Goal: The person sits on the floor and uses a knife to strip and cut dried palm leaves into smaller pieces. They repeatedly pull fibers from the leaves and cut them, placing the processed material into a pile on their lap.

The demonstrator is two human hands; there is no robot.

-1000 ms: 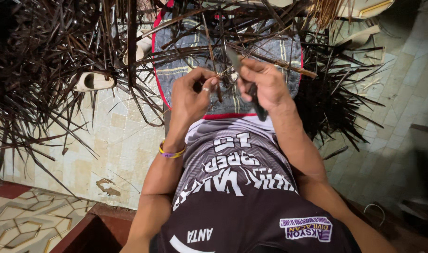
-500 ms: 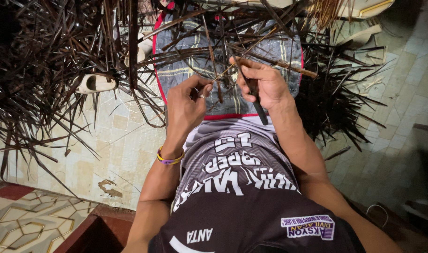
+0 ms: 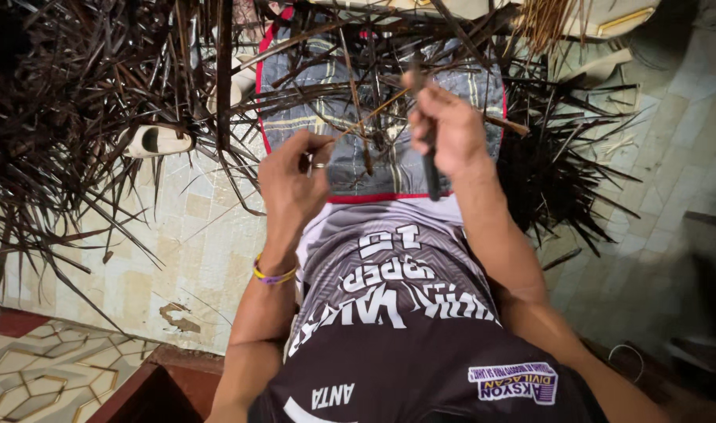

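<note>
My left hand (image 3: pixel 291 176) pinches one end of a thin brown leaf rib (image 3: pixel 369 113) that slants up to the right. A ring is on one finger and a yellow and purple band on that wrist. My right hand (image 3: pixel 445 129) is closed around a dark knife (image 3: pixel 430 168), its handle pointing down toward my body, its blade near the rib. Both hands are above my lap, which is covered by plaid shorts (image 3: pixel 311 110) with red trim.
Dark dried palm leaves (image 3: pixel 83 102) lie heaped on the left, across my legs and on the right (image 3: pixel 554 172). A pale sandal (image 3: pixel 158 141) lies on the tiled floor (image 3: pixel 193 258) at left. A bundle of tan sticks (image 3: pixel 542 23) is at top right.
My right hand with the knife has moved up and to the right along the rib. My left hand has turned slightly and kept its pinch.
</note>
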